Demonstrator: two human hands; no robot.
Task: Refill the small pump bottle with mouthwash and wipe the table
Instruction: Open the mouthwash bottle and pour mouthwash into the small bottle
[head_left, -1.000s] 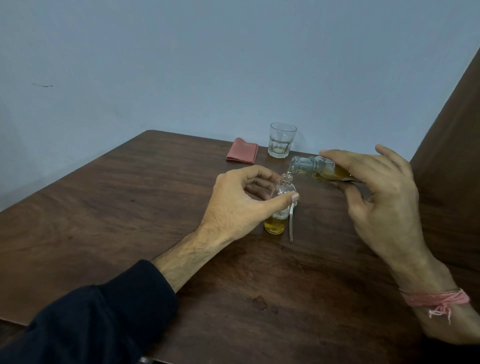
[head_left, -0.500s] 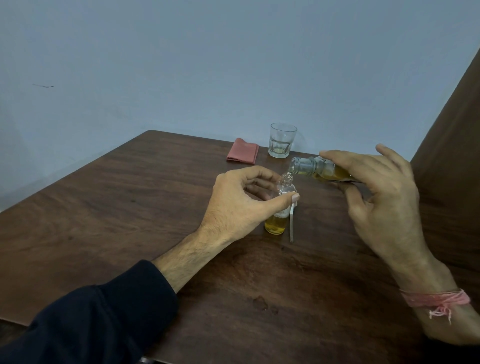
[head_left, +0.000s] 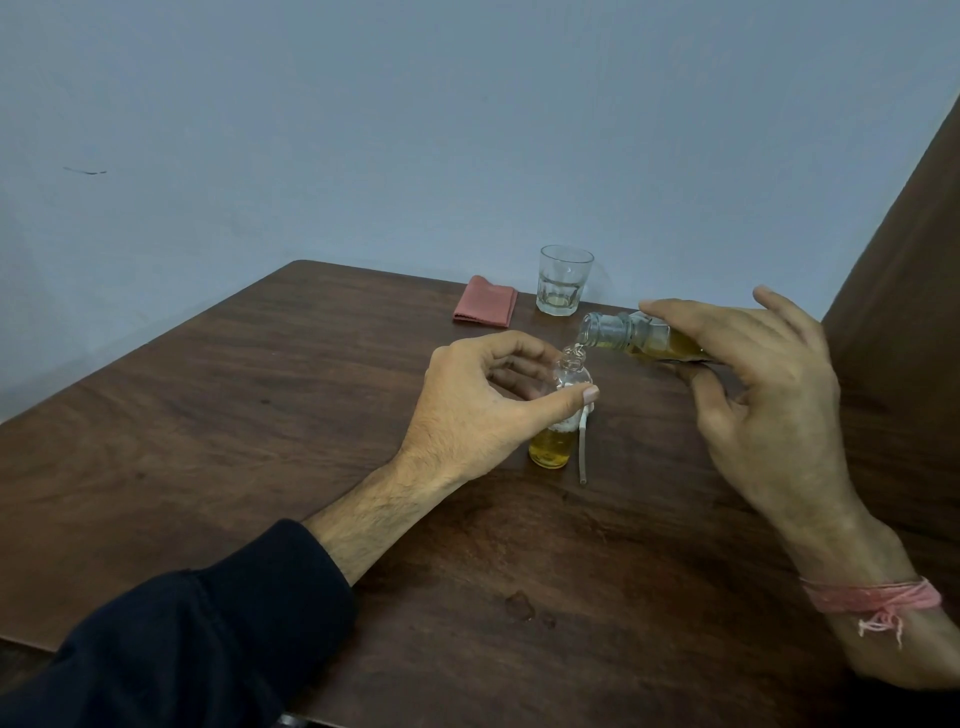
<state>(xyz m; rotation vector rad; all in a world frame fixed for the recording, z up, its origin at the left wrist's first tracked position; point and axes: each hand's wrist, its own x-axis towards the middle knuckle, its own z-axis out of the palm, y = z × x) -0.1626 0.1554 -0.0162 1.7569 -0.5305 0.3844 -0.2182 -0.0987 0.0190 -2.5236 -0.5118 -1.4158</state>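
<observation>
- Small clear glass pump bottle (head_left: 558, 415), upright, part-filled with amber liquid, stands mid-surface; my left hand (head_left: 483, 410) curls thumb and fingers round it.
- Larger clear mouthwash bottle (head_left: 641, 338) lies nearly level in my right hand (head_left: 753, 384), gripped; its mouth sits just above the small neck, at its 2 o'clock, long axis running 3 to 9.
- Loose pump tube (head_left: 584, 452) touches the small bottle's right.
- Dark wooden surface (head_left: 260, 415); folded pink cloth (head_left: 485, 309) and empty tumbler (head_left: 563, 280) at 12 o'clock; blue-grey wall (head_left: 467, 130).

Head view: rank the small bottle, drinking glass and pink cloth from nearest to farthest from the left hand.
1. Small bottle, held in the left hand's fingers.
2. Pink cloth, farther back, slightly left.
3. Drinking glass, at the table's far edge.
</observation>
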